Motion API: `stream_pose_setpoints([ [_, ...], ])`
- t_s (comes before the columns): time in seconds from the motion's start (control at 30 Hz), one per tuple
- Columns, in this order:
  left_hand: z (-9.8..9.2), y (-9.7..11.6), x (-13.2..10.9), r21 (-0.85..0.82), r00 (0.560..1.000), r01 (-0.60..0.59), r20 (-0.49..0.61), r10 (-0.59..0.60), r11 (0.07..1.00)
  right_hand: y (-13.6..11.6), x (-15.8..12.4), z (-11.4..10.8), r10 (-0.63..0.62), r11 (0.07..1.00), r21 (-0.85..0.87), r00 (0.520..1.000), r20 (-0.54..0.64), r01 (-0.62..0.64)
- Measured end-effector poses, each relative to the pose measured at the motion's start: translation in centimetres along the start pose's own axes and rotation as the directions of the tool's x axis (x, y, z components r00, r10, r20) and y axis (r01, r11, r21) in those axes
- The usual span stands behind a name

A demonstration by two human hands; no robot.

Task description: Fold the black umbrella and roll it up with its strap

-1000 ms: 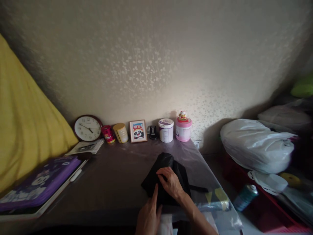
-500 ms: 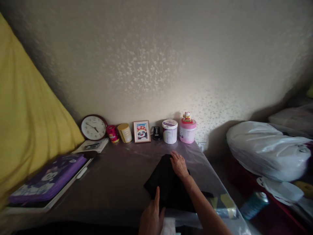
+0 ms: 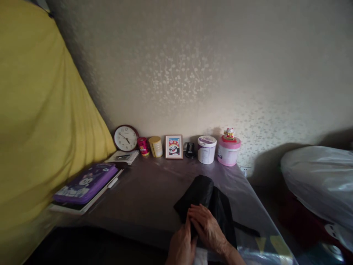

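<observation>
A folded piece of black cloth lies on the table's near right part, with a narrow black strap reaching out to its right. My right hand rests palm down across the cloth, fingers extended close together. Beside it, my left hand grips the cloth's near part, its index finger pointing up against the right hand's fingers. The left thumb and the cloth under both hands are partly hidden. Something white shows just below the hands; its kind is unclear.
Along the wall stand a clock, a pink can, a yellow can, a panda picture frame and two tubs, one topped by a figurine. A purple case lies left; a white bag sits right.
My right hand has slid from the cloth's far edge toward me and now meets my left hand. More of the folded cloth shows. The view has turned slightly left.
</observation>
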State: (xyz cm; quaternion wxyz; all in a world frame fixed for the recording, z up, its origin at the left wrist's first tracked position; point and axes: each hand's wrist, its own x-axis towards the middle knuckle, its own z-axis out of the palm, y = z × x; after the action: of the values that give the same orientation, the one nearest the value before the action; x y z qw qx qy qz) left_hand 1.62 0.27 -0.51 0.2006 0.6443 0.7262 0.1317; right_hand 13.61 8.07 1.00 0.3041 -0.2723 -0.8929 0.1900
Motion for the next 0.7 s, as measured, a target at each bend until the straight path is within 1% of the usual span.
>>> stream_pose_setpoints([
  [0.03,0.0,-0.1,0.0,-0.005,1.000,-0.014,-0.012,0.014,1.000,-0.5,-0.2,-0.6,0.022,0.998,0.060,0.999,0.024,-0.023],
  [0.07,0.1,-0.2,-0.1,-0.019,0.999,-0.030,-0.028,0.030,0.999,-0.6,-0.4,-1.2,0.072,0.991,0.110,0.997,0.017,-0.074],
  [0.1,0.1,-0.3,-0.1,-0.027,0.999,-0.035,-0.036,0.034,0.999,-0.4,-0.6,-2.0,0.154,0.979,0.140,0.988,-0.026,-0.149],
  [0.13,0.2,-0.3,-0.2,-0.017,0.999,-0.031,-0.040,0.030,0.999,0.1,-0.8,-2.8,0.252,0.961,0.145,0.961,-0.110,-0.236],
  [0.2,0.3,-0.3,-0.3,0.018,0.997,-0.029,-0.069,0.031,0.999,1.9,-1.5,-4.3,0.400,0.916,0.100,0.869,-0.292,-0.388],
  [0.27,0.4,-0.3,-0.4,0.034,0.995,-0.045,-0.087,0.048,0.998,4.2,-2.5,-5.4,0.513,0.836,0.056,0.739,-0.437,-0.546],
  [0.3,0.4,-0.2,-0.4,0.041,0.995,-0.047,-0.092,0.051,0.998,5.3,-3.1,-5.7,0.572,0.780,0.058,0.672,-0.471,-0.623],
  [0.33,0.4,-0.2,-0.4,0.051,0.994,-0.045,-0.093,0.050,0.998,6.2,-3.7,-5.9,0.629,0.730,0.083,0.621,-0.468,-0.678],
  [0.37,0.3,-0.1,-0.4,0.060,0.995,-0.038,-0.090,0.043,0.997,7.0,-4.2,-5.9,0.676,0.689,0.111,0.580,-0.454,-0.717],
  [0.4,0.2,0.0,-0.5,0.065,0.996,-0.030,-0.082,0.036,0.997,7.6,-4.6,-5.8,0.710,0.658,0.131,0.554,-0.434,-0.741],
  [0.43,0.1,0.0,-0.5,0.067,0.997,-0.026,-0.074,0.031,0.997,7.9,-4.9,-5.7,0.727,0.644,0.141,0.544,-0.419,-0.752],
  [0.47,0.1,0.1,-0.5,0.064,0.997,-0.026,-0.068,0.031,0.998,8.0,-5.1,-5.5,0.727,0.643,0.137,0.545,-0.418,-0.753],
  [0.5,0.0,0.1,-0.5,0.060,0.997,-0.030,-0.063,0.034,0.998,8.0,-5.1,-5.3,0.708,0.658,0.115,0.560,-0.429,-0.744],
  [0.53,-0.1,0.1,-0.5,0.058,0.997,-0.033,-0.063,0.037,0.998,7.9,-5.0,-5.1,0.673,0.686,0.079,0.589,-0.447,-0.723],
  [0.57,-0.1,0.2,-0.5,0.059,0.997,-0.037,-0.066,0.041,0.998,7.7,-4.7,-4.9,0.625,0.722,0.036,0.628,-0.464,-0.691],
  [0.63,-0.1,0.1,-0.5,0.069,0.996,-0.044,-0.073,0.049,0.997,7.2,-3.7,-4.6,0.511,0.799,-0.054,0.724,-0.464,-0.598],
  [0.7,0.0,0.1,-0.5,0.082,0.996,-0.043,-0.080,0.049,0.996,7.1,-2.6,-4.3,0.413,0.861,-0.116,0.814,-0.409,-0.495],
])
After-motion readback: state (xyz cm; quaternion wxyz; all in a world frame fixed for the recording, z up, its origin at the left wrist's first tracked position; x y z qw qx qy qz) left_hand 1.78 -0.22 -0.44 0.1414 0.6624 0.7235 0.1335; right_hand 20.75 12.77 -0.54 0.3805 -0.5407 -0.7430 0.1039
